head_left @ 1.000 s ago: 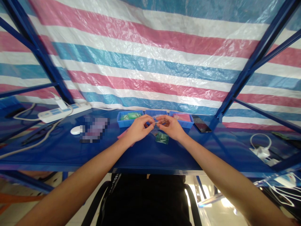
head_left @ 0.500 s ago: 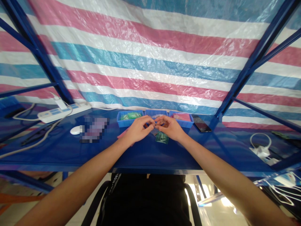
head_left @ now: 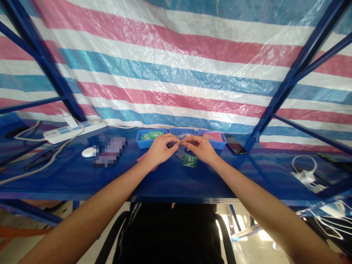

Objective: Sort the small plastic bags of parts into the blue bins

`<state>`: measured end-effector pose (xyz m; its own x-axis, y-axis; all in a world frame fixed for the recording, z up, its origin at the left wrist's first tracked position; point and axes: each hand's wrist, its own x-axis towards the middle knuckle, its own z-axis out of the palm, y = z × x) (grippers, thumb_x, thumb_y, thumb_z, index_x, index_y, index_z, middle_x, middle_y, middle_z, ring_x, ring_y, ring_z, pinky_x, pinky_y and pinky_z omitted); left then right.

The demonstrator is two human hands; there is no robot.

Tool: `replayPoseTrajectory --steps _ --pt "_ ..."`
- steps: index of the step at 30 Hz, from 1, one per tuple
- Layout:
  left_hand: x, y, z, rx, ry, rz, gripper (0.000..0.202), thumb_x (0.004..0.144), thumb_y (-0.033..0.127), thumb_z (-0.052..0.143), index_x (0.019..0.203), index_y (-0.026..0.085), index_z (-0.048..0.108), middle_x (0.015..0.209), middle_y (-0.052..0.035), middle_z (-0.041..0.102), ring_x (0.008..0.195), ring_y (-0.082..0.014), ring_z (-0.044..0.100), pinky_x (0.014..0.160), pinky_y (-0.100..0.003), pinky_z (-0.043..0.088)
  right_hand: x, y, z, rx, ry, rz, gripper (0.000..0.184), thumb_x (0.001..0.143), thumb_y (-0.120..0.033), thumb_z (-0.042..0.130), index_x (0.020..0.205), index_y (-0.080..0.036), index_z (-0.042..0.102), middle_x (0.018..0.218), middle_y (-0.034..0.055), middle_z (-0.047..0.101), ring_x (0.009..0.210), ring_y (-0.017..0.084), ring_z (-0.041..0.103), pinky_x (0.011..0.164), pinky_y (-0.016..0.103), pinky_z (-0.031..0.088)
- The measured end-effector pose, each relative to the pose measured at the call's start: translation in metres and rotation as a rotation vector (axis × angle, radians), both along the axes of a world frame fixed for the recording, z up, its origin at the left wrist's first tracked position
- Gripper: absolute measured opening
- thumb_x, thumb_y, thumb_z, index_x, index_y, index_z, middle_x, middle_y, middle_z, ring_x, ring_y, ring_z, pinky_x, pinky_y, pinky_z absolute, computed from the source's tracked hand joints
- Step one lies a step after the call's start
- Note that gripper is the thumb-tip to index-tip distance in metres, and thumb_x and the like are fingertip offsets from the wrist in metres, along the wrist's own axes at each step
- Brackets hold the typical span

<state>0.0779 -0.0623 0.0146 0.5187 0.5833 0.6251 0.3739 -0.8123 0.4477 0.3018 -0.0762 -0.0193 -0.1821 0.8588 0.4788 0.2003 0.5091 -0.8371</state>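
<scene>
A small clear plastic bag [head_left: 180, 151] hangs between my two hands, with something small and dark near its bottom. My left hand [head_left: 165, 147] pinches its upper edge between thumb and forefinger. On the other side, my right hand [head_left: 198, 147] pinches the same edge, fingertips almost meeting the left ones. Just below the bag, a green printed packet [head_left: 189, 161] lies flat on the blue table [head_left: 187, 183]. A pink packet [head_left: 143, 157] shows partly from behind my left wrist.
Behind my hands stand a blue bin [head_left: 143, 144] with green packets, a middle bin [head_left: 182, 131] and a bin [head_left: 220, 145] with pink packets. A phone [head_left: 235, 144] lies right. Leftward are a white mouse [head_left: 88, 152] and power strip [head_left: 74, 132].
My fingertips have shifted slightly and the clear bag now hangs more visibly below them. The green packet has stayed in place.
</scene>
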Motion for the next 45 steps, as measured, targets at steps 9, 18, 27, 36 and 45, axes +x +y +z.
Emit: replayPoseTrajectory --steps 9,18,27,36,45 --pt "0.0008 -0.0002 -0.0030 -0.135 -0.018 0.064 0.022 0.092 0.030 0.070 0.110 0.021 0.077 0.097 -0.0026 0.082 0.086 -0.0207 0.076 0.075 -0.031 0.056 -0.0014 0.0017 -0.0017 -0.004 0.030 -0.009 0.027 0.086 -0.042 0.081 0.102 -0.021 0.077 0.095 0.0058 0.080 0.080 0.020 0.072 0.071 0.032 0.057" --pt "0.0014 -0.0074 0.0017 -0.172 -0.034 -0.012 0.027 0.094 0.032 0.069 0.118 0.020 0.071 0.097 -0.0021 0.080 0.081 -0.0180 0.070 0.073 -0.027 0.054 -0.0028 -0.0006 -0.0028 -0.017 0.038 0.081 0.026 0.082 -0.032 0.079 0.106 -0.021 0.073 0.098 0.0036 0.076 0.087 0.019 0.070 0.075 0.030 0.056" --pt "0.0005 -0.0083 0.0049 -0.182 0.002 0.009 0.039 0.095 0.033 0.066 0.132 0.022 0.072 0.097 -0.0023 0.080 0.072 -0.0171 0.067 0.069 -0.027 0.054 -0.0021 -0.0022 -0.0022 -0.016 0.012 0.063 0.021 0.088 -0.039 0.077 0.100 -0.022 0.074 0.091 0.0024 0.075 0.073 0.017 0.064 0.066 0.030 0.050" --pt "0.0021 -0.0032 -0.0027 -0.107 0.001 0.019 0.041 0.098 0.031 0.065 0.137 0.023 0.068 0.100 -0.0019 0.080 0.077 -0.0179 0.070 0.075 -0.030 0.055 -0.0051 -0.0047 0.0024 -0.035 0.050 0.060 0.020 0.085 -0.036 0.077 0.097 -0.021 0.071 0.088 0.0025 0.073 0.074 0.018 0.065 0.064 0.030 0.048" --pt "0.0021 -0.0031 -0.0015 0.057 -0.001 0.009 0.020 0.100 0.035 0.067 0.107 0.021 0.079 0.096 -0.0056 0.075 0.084 -0.0191 0.069 0.070 -0.029 0.051 -0.0008 0.0021 -0.0011 -0.037 0.150 -0.035 0.022 0.083 -0.031 0.076 0.102 -0.022 0.071 0.083 -0.0004 0.071 0.073 0.017 0.065 0.069 0.031 0.056"
